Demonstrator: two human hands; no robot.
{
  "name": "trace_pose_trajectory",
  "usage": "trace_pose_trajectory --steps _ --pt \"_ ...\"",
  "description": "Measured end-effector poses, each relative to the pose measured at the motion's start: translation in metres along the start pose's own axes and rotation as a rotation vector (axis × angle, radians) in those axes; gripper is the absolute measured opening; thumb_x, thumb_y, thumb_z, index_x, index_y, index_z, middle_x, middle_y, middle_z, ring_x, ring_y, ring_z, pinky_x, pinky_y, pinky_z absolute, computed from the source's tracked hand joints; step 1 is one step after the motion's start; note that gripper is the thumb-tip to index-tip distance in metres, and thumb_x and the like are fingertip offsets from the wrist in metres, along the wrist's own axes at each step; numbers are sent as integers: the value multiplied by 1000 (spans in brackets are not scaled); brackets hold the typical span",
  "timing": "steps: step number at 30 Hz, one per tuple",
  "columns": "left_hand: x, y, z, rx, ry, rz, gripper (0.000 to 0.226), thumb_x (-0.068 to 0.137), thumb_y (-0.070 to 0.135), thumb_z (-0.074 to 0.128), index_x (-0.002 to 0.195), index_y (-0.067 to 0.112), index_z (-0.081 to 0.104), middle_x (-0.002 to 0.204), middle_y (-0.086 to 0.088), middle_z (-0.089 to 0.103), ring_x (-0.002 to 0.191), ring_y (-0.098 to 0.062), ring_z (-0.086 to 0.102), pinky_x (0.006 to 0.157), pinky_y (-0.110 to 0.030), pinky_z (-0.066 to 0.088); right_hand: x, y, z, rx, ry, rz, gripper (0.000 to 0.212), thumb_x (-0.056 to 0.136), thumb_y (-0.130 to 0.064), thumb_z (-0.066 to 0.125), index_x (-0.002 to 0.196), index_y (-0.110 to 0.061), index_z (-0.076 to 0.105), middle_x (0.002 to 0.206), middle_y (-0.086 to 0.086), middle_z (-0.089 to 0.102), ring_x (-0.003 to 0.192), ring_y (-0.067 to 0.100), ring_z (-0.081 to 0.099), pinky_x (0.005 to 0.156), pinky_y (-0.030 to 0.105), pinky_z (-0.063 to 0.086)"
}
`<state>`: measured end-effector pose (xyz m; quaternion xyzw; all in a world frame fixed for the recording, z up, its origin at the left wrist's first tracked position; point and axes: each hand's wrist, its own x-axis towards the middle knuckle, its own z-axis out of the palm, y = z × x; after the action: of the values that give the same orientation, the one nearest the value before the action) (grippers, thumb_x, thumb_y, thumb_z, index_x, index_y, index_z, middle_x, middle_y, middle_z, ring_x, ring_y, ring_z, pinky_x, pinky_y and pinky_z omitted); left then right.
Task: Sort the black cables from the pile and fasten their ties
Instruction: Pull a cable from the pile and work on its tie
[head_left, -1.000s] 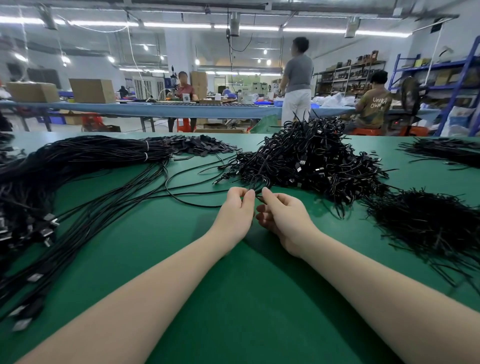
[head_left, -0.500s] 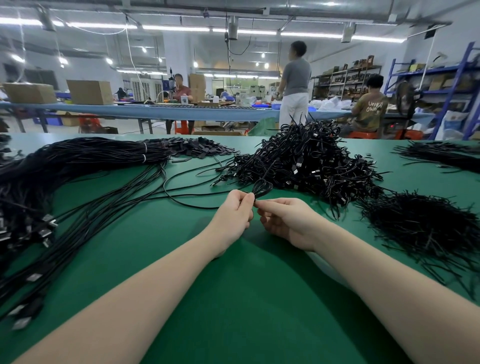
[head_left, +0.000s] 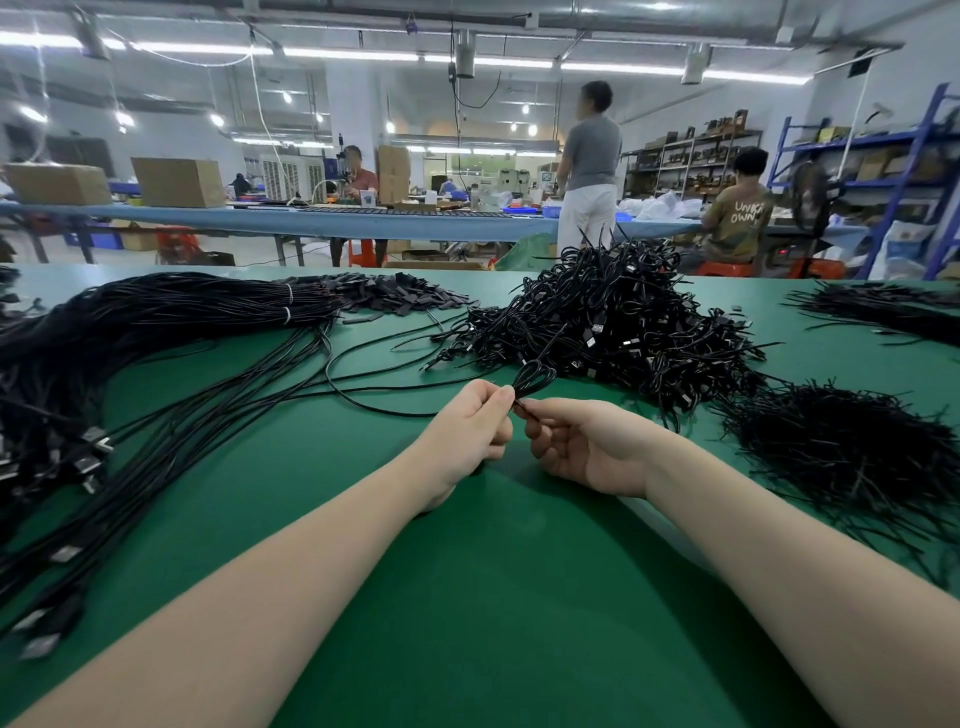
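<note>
Since a second ago both hands have lifted slightly off the green table (head_left: 467, 597), and a small loop of black cable (head_left: 534, 375) now stands above them, pinched by the fingers of the left hand (head_left: 467, 434) and the right hand (head_left: 592, 447). Just behind the loop lies the tangled pile (head_left: 613, 322); left of the pile, long bundled cables (head_left: 156, 332); right of it, a heap of ties (head_left: 841, 447). Beyond the pile, people work at a blue bench (head_left: 363, 221) under strip lights.
</note>
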<state>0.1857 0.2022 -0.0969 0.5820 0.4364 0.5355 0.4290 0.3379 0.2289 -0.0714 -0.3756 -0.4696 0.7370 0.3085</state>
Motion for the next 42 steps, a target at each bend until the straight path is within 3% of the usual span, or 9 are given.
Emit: trace_pose_trajectory --steps 9,16,20,24,29,35,39,42 --pt "4 -5 0 38 72 -2 19 103 28 40 89 15 44 47 17 43 44 -1 33 45 -13 32 1 4 4 -50 86 -99 17 87 -23 67 75 -12 66 63 -2 60 55 8 52 49 15 46" --pt "5 -9 -3 73 119 -8 17 102 32 41 92 19 46 50 17 45 48 -2 36 49 -15 35 1 6 8 -65 140 -152 8 82 -14 72 77 -10 67 60 -2 62 50 7 54 51 17 48" --pt "5 -9 -3 80 122 3 15 102 31 41 93 19 46 52 17 44 48 0 37 49 -14 36 5 9 12 -174 229 -287 7 81 -11 73 76 -11 69 64 -1 64 51 7 53 53 18 49" --pt "4 -8 -1 52 112 31 13 103 28 40 94 19 44 46 17 43 49 -1 37 49 -15 36 6 11 12 -284 262 -390 7 82 -14 73 76 -12 69 69 3 61 56 9 51 62 22 47" --pt "3 -7 1 59 115 44 11 102 27 41 95 19 44 48 16 44 53 -5 39 52 -18 37 6 12 11 -301 271 -407 8 82 -14 73 76 -12 69 68 1 61 56 8 52 59 22 47" --pt "0 0 3 76 143 -47 27 101 36 41 86 14 45 53 3 60 43 -12 50 45 -18 39 7 12 12 -907 553 -753 12 79 -15 69 69 -21 66 61 -12 60 55 -2 51 55 11 39" --pt "0 6 2 -18 118 -136 38 99 39 40 84 7 54 59 -9 67 48 -23 61 49 -22 46 0 16 11 -1211 583 -1002 10 80 -6 66 71 -9 63 72 0 58 69 16 53 65 32 46" --pt "-1 6 1 -8 94 -126 43 97 38 45 69 11 62 61 -9 68 50 -24 63 48 -22 46 -1 15 11 -1223 608 -1108 10 78 -2 67 70 -6 62 71 2 56 67 20 51 62 36 46"
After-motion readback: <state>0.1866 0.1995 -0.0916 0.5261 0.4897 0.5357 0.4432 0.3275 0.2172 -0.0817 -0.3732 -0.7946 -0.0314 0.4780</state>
